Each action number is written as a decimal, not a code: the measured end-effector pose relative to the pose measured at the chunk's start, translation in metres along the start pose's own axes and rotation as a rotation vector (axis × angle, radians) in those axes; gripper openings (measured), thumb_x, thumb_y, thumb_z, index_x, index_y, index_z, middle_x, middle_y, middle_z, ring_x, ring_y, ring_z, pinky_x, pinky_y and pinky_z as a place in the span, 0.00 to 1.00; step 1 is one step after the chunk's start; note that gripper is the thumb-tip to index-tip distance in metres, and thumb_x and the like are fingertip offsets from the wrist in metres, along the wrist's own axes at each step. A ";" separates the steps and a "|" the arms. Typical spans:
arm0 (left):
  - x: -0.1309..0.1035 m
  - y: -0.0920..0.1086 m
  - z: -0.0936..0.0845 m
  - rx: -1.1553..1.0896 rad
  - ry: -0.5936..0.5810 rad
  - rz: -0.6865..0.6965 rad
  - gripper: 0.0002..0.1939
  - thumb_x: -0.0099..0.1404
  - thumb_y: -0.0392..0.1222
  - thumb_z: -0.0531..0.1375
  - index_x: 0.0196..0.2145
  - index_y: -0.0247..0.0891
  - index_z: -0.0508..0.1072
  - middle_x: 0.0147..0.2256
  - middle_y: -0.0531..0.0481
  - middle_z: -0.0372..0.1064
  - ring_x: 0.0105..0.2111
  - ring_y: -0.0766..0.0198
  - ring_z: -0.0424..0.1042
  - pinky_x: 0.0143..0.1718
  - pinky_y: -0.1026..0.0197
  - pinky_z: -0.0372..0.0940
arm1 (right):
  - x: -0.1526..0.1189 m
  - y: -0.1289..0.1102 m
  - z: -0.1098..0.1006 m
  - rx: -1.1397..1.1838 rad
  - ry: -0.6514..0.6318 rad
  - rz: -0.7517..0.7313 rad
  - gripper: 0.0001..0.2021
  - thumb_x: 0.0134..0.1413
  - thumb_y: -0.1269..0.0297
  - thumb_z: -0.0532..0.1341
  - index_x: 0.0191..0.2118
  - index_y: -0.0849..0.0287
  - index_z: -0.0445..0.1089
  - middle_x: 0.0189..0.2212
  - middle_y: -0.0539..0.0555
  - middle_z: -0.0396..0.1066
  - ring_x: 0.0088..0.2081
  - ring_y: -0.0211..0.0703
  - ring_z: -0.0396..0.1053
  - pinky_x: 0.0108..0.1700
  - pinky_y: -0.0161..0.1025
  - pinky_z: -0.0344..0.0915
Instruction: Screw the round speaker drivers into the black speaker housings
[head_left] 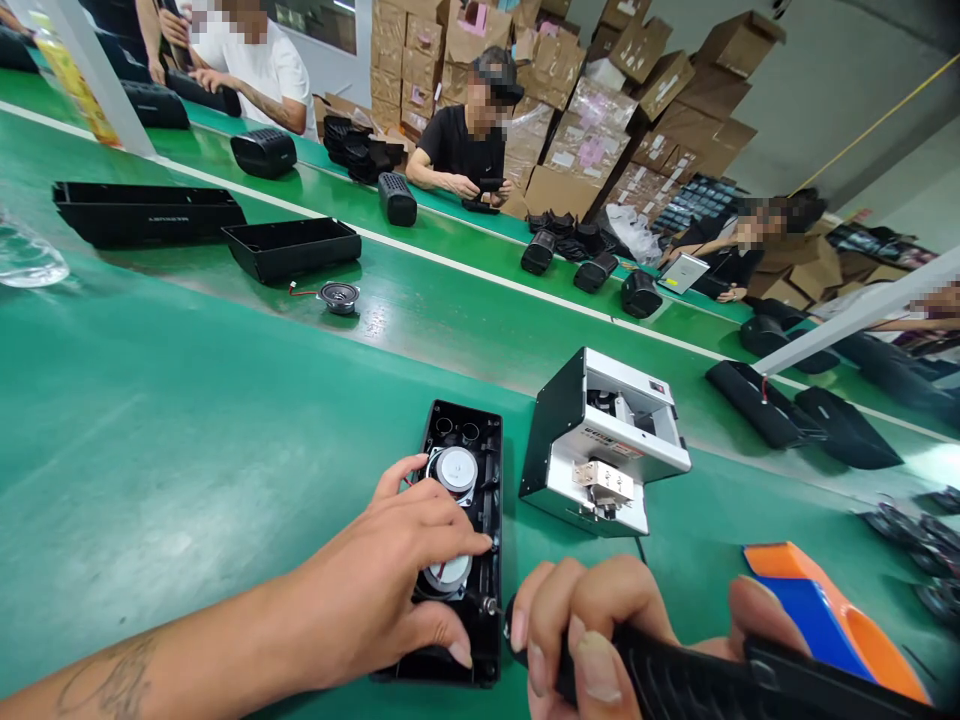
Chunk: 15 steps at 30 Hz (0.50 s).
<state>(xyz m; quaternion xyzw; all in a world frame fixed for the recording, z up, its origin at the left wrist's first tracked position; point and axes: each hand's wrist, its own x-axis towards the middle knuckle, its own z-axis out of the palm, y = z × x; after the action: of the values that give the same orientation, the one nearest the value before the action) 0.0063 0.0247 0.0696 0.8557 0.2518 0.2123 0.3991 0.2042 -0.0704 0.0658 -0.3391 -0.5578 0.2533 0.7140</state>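
Steadying speaker housing (480,450) near bench's (150,450) front edge, left hand (382,590) spread over it; right hand (592,625) clenched round electric screwdriver (675,680), bit at speaker driver (456,468) corner.

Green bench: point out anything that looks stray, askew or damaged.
One stray: a loose speaker driver with red wire lies alone on the belt, outside the empty black shells. The open case under the left hand looks undamaged.

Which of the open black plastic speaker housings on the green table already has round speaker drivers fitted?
The one under the left hand: the near black housing holds two silver-capped drivers. The two long housings farther left look empty.
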 end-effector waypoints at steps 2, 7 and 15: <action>0.000 0.000 -0.002 0.002 -0.005 0.001 0.34 0.58 0.52 0.88 0.58 0.46 0.84 0.48 0.54 0.82 0.54 0.50 0.80 0.80 0.37 0.26 | -0.003 0.003 0.008 -0.020 0.071 -0.059 0.05 0.81 0.68 0.61 0.47 0.50 0.68 0.28 0.42 0.67 0.18 0.37 0.64 0.21 0.37 0.67; -0.004 -0.002 -0.005 -0.012 -0.029 -0.003 0.39 0.59 0.53 0.88 0.62 0.44 0.81 0.48 0.52 0.82 0.55 0.47 0.80 0.81 0.32 0.29 | -0.007 0.004 0.015 -0.020 0.122 -0.024 0.31 0.81 0.72 0.62 0.76 0.40 0.50 0.33 0.40 0.69 0.20 0.37 0.68 0.25 0.38 0.70; -0.007 -0.001 -0.003 0.135 -0.024 0.120 0.11 0.74 0.34 0.74 0.49 0.51 0.86 0.53 0.56 0.78 0.54 0.58 0.79 0.81 0.50 0.22 | 0.006 -0.012 -0.017 0.034 -0.172 0.116 0.10 0.86 0.62 0.57 0.44 0.50 0.65 0.24 0.43 0.67 0.21 0.43 0.69 0.25 0.39 0.73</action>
<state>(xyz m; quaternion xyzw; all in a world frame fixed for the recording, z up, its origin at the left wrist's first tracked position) -0.0013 0.0225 0.0689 0.8968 0.2090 0.2079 0.3298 0.2221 -0.0769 0.0759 -0.3357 -0.5920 0.3319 0.6532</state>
